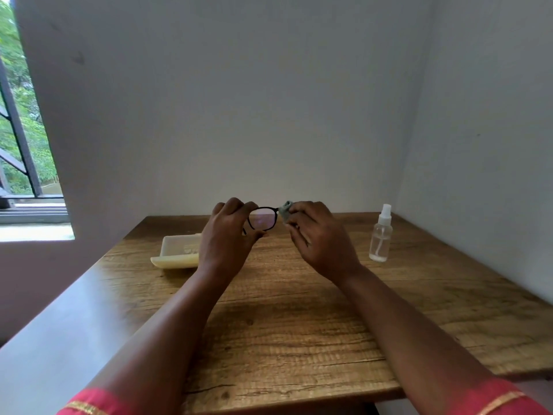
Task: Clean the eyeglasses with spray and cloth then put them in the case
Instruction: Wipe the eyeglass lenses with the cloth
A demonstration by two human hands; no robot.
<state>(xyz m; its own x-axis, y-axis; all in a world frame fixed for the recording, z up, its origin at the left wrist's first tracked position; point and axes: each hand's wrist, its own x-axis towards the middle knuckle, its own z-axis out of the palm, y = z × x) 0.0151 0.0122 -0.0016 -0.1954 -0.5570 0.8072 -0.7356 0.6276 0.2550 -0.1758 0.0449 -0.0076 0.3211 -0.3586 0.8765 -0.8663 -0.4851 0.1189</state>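
Note:
I hold black-framed eyeglasses [263, 220] up above the wooden table [299, 324]. My left hand [227, 235] grips the frame at its left end, fingers over the top and thumb under the lens. My right hand [317, 238] pinches a small grey cloth [285, 209] against the right side of the glasses; that lens is hidden behind the cloth and fingers. A cream eyeglass case [178, 251] lies open on the table to the left, partly behind my left wrist. A clear spray bottle [381, 235] with a white nozzle stands upright at the right.
The table sits in a corner, with white walls behind and to the right. A window [21, 130] with dark bars is at the far left. A pale ledge [59, 339] runs along the table's left side.

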